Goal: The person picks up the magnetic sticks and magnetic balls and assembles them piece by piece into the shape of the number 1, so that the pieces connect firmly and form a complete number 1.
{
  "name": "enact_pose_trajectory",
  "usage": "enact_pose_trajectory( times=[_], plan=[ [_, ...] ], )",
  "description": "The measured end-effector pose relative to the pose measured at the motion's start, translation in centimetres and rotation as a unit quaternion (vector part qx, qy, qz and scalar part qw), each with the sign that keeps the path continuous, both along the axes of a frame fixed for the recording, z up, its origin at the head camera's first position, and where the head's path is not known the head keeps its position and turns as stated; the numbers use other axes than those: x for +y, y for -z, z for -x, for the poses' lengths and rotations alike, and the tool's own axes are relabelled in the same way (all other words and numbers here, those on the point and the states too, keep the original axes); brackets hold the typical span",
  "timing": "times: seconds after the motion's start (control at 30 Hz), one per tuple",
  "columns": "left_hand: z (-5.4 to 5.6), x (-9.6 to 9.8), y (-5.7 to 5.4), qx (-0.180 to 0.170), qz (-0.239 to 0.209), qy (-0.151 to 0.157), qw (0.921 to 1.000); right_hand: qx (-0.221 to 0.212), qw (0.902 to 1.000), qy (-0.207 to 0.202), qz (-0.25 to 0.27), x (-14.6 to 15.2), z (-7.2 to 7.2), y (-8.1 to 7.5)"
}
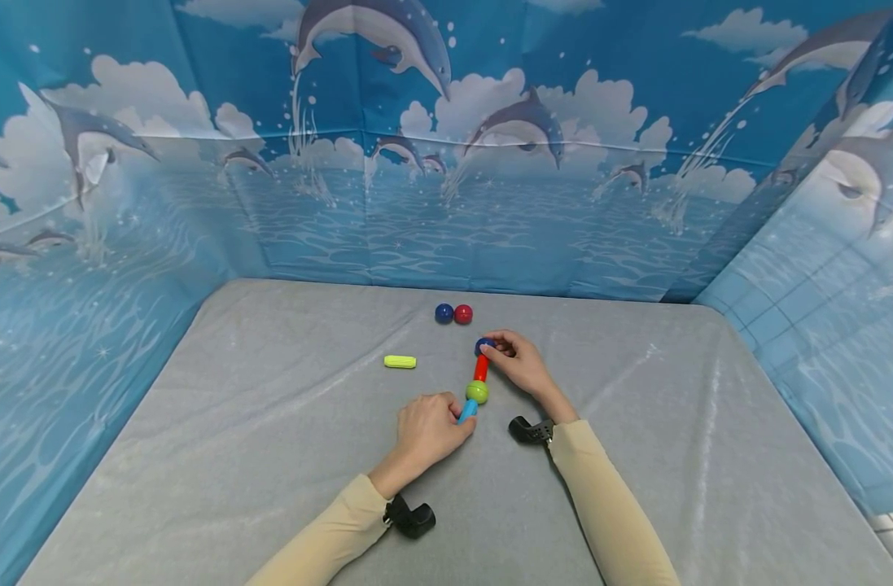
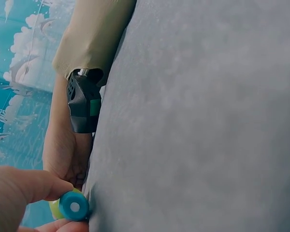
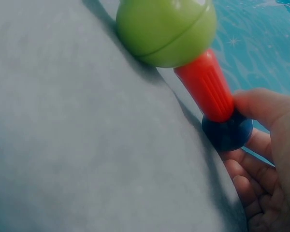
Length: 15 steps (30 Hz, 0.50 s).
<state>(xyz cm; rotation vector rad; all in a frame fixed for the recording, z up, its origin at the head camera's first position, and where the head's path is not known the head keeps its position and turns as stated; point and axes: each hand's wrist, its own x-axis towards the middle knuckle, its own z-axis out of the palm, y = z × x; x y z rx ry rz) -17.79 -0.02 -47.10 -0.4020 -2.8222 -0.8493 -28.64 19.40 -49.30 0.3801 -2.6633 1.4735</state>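
A joined row of toy pieces runs across the cloth: a dark blue ball (image 3: 227,133), a red ribbed rod (image 3: 207,84), a larger green ball (image 1: 478,392) and a light blue rod (image 1: 468,409). My left hand (image 1: 433,427) pinches the light blue rod between thumb and fingers, at the near end. The round end of that rod (image 2: 74,207), with a pale dot in its middle, faces the left wrist view. At the far end my right hand (image 1: 518,363) holds the dark blue ball between thumb and fingertips.
A second blue ball (image 1: 444,313) and a red ball (image 1: 463,314) sit side by side beyond the hands. A yellow-green rod (image 1: 400,362) lies to the left. Grey cloth (image 1: 270,407) covers the table; dolphin-print curtains (image 1: 453,220) stand behind it and at both sides.
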Motion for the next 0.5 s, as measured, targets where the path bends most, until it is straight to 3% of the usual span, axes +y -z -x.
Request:
enact_pose_trajectory(
  times=[0.5],
  plan=[
    [0.03,0.05,0.27,0.027,-0.001,-0.004,0.9996,0.008,0.9999,0.007,-0.004,-0.06,-0.08,0.02]
  ],
)
